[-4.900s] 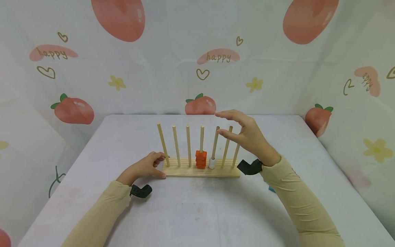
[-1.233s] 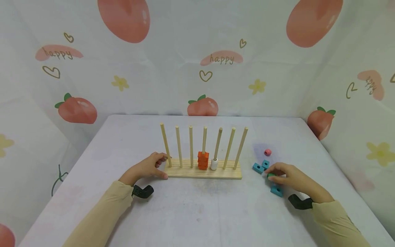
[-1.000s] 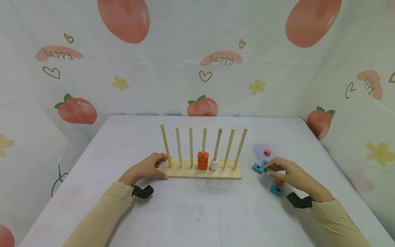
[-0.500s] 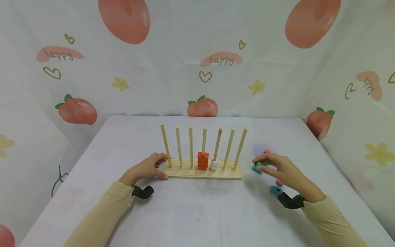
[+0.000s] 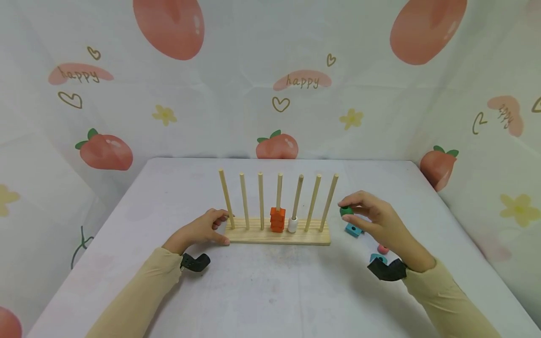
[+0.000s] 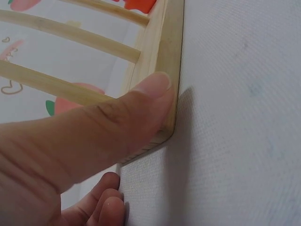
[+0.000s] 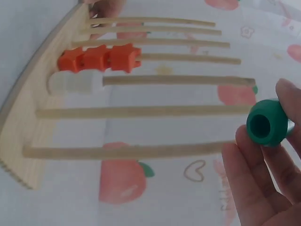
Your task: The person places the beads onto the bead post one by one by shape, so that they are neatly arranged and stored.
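A wooden peg board point(image 5: 270, 238) with several upright pegs stands mid-table. My left hand point(image 5: 197, 231) grips its left end, thumb point(image 6: 127, 120) pressed on the front edge and fingers behind. Orange star-shaped beads point(image 5: 277, 220) are stacked on the middle peg; a white bead point(image 5: 293, 225) sits low on the peg to their right. Between thumb and fingers, my right hand point(image 5: 378, 218) pinches a green bead point(image 5: 346, 211), raised off the table just right of the rightmost peg. Its round hole point(image 7: 258, 126) shows in the right wrist view.
Under and beside my right hand lie a blue block bead point(image 5: 352, 230), a pink bead point(image 5: 382, 249) and another blue bead point(image 5: 377, 257). The hand partly hides this group. A patterned cloth point(image 5: 236, 108) hangs behind the table.
My right hand has gone from above the pegs to the loose beads, taken the green bead, and lifted it up and left toward the board. My left hand stays at the board's end.
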`<state>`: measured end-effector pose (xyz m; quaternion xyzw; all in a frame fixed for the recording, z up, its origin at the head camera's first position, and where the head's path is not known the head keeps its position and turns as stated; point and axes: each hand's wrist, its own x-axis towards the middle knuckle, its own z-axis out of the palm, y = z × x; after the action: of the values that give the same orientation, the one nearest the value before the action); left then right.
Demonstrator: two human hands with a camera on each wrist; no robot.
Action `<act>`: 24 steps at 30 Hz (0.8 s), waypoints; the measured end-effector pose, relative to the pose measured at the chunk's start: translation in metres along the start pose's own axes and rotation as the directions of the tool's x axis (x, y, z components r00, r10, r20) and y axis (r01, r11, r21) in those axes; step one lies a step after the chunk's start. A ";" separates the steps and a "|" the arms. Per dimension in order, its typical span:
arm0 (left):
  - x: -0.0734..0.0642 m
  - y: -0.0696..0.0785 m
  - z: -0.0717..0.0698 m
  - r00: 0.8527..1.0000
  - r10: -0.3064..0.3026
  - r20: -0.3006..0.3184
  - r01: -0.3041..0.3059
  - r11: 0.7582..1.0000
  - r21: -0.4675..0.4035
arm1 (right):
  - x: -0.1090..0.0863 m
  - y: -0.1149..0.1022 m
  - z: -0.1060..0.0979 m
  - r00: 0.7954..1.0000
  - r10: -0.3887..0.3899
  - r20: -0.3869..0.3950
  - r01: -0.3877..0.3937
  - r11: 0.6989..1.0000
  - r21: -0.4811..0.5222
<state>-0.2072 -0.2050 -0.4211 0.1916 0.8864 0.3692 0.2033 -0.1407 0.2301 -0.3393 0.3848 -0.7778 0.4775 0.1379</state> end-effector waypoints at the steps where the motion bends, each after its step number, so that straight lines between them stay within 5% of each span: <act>1: 0.000 0.000 0.000 1.000 0.000 0.000 0.000 1.000 -0.002 | 0.003 -0.001 0.000 1.000 -0.016 -0.005 0.016 1.000 0.004; 24: -0.002 0.002 0.000 1.000 -0.006 -0.004 0.006 1.000 -0.016 | 0.060 -0.034 0.017 0.972 -0.225 -0.066 0.227 0.974 0.024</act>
<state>-0.2050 -0.2047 -0.4189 0.1866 0.8843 0.3760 0.2044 -0.1537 0.1794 -0.2915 0.4576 -0.7167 0.4827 0.2098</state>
